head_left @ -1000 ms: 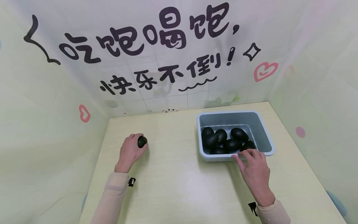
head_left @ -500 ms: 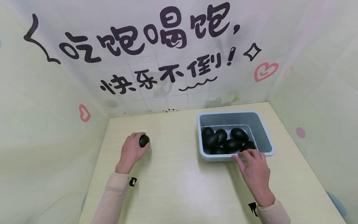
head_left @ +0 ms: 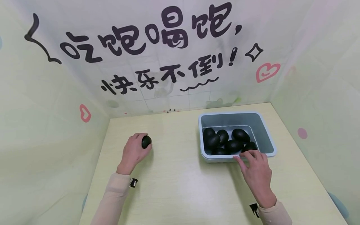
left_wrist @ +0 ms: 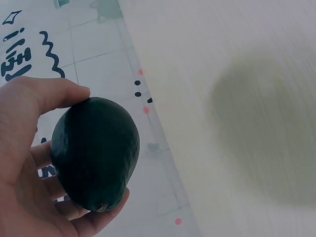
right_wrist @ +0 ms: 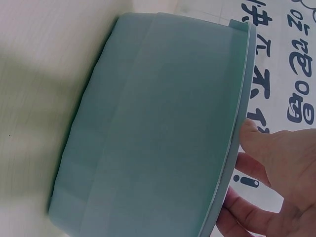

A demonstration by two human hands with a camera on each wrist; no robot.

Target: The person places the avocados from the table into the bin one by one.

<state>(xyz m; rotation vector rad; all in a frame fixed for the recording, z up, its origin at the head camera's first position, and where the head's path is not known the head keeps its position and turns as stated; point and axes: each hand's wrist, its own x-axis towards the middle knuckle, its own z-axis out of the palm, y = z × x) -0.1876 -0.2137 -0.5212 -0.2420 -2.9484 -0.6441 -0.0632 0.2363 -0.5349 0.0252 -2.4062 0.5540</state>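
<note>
My left hand [head_left: 133, 153] grips a dark green avocado [head_left: 146, 142] on the left side. In the left wrist view, thumb and fingers wrap the avocado [left_wrist: 96, 153], whose stem end shows at the bottom. Its shadow falls apart from it on the tabletop, so it appears held above the surface. On the right, my right hand [head_left: 258, 175] holds the near rim of a light blue plastic bin [head_left: 264, 132]. The right wrist view shows the thumb at the rim of the bin [right_wrist: 163, 123] and the fingers over its inner side. Several dark avocados [head_left: 234, 146] lie inside, mostly toward the left.
The bin stands on a pale wood-grain table [head_left: 174, 184], near its back right corner. A printed cloth backdrop [head_left: 157, 56] with black lettering rises behind the table, and cloth also hangs at both sides.
My left hand has shifted slightly to the right with the avocado in its grip. The right hand and the bin look unmoved.
</note>
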